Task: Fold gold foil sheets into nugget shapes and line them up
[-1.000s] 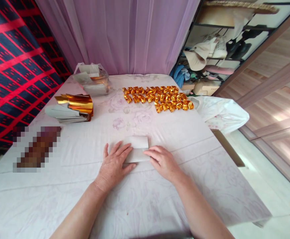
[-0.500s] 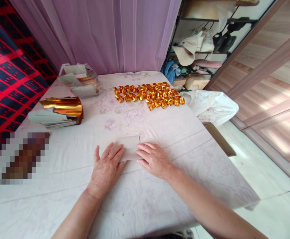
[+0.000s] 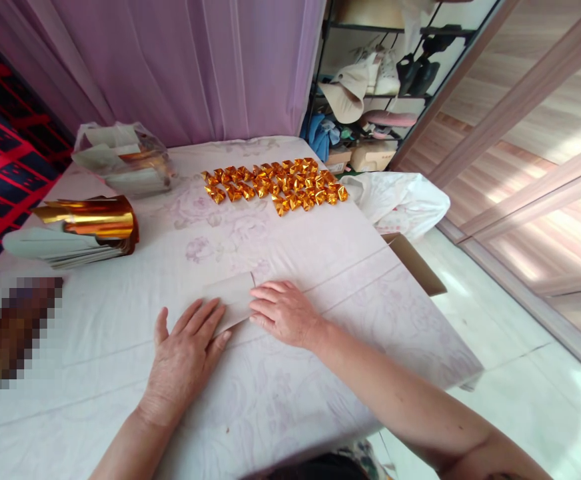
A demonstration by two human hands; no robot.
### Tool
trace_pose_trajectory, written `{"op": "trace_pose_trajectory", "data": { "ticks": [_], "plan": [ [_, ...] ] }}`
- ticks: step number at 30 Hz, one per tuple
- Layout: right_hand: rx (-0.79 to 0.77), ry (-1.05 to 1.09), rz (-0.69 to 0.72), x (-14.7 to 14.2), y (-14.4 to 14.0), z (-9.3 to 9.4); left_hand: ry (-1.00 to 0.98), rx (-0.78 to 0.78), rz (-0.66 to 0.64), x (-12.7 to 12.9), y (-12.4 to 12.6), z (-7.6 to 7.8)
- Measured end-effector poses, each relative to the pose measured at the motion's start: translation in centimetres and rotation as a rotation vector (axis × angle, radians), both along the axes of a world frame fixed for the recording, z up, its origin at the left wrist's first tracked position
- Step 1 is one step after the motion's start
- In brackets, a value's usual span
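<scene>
Left hand: the left hand (image 3: 183,357) lies palm down on the cloth, fingers spread flat, its fingertips pressing the near-left part of the pale folded paper sheet (image 3: 233,299).
Right hand: the right hand (image 3: 285,312) lies palm down, fingers extended and close together, pressing the right edge of the same sheet — no pinch, flat contact only.
Sheet position: near the front middle of the table, between the 2 hands, flat, partly covered by both sets of fingers.
Work surface: white floral-printed tablecloth (image 3: 290,253) covering the whole table top.
Folded pieces: a cluster of small gold foil folded pieces (image 3: 275,183) in rough rows at the far side of the table, well apart from the hands.
Foil stock: a stack of gold-and-silver foil sheets (image 3: 78,230), top sheets curled to show gold, at the left of the table.
Bag: a clear plastic bag of foil sheets (image 3: 118,157) behind the stack, at the far-left corner.
Right edge: a white plastic bag (image 3: 400,200) beside the table, and a brown cardboard flap (image 3: 415,263) just under the table edge.
Background: purple sheer curtain (image 3: 185,67) behind the table — dark metal shelf with hats and clothes (image 3: 370,87) to its right.
Obstructions: none between the hands and the sheet; a blurred patch hides the near-left area.
</scene>
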State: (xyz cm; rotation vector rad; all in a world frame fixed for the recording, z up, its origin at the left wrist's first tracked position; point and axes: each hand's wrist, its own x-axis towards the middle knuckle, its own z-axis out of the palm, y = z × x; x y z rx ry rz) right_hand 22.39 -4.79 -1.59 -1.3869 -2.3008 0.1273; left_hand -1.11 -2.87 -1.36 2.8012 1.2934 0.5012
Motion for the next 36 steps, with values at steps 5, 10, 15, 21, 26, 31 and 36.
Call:
{"op": "trace_pose_trajectory", "data": {
  "ticks": [5, 10, 15, 21, 26, 31, 36],
  "plan": [
    [-0.026, 0.054, 0.007, 0.2, 0.0, -0.3, -0.043, -0.090, 0.030, -0.5, 0.7, -0.1],
    [-0.013, 0.104, -0.002, 0.3, 0.0, -0.4, -0.076, -0.165, 0.065, -0.5, 0.7, 0.1],
    [-0.018, 0.129, 0.002, 0.3, -0.1, -0.7, -0.098, -0.184, 0.098, -0.1, 0.6, 0.2],
    [-0.027, 0.188, -0.017, 0.3, -0.1, -1.0, -0.130, -0.201, 0.131, 0.1, 0.6, 0.1],
    [-0.015, 0.245, -0.072, 0.1, 0.2, -0.9, -0.157, -0.205, 0.161, 0.4, 0.6, 0.1],
    [-0.021, 0.245, -0.139, -0.1, 0.5, -0.9, -0.177, -0.218, 0.178, 0.6, 0.8, 0.1],
    [-0.050, 0.198, -0.189, -0.4, 0.8, -0.6, -0.180, -0.200, 0.181, 0.6, 1.1, 0.1]
  ]
}}
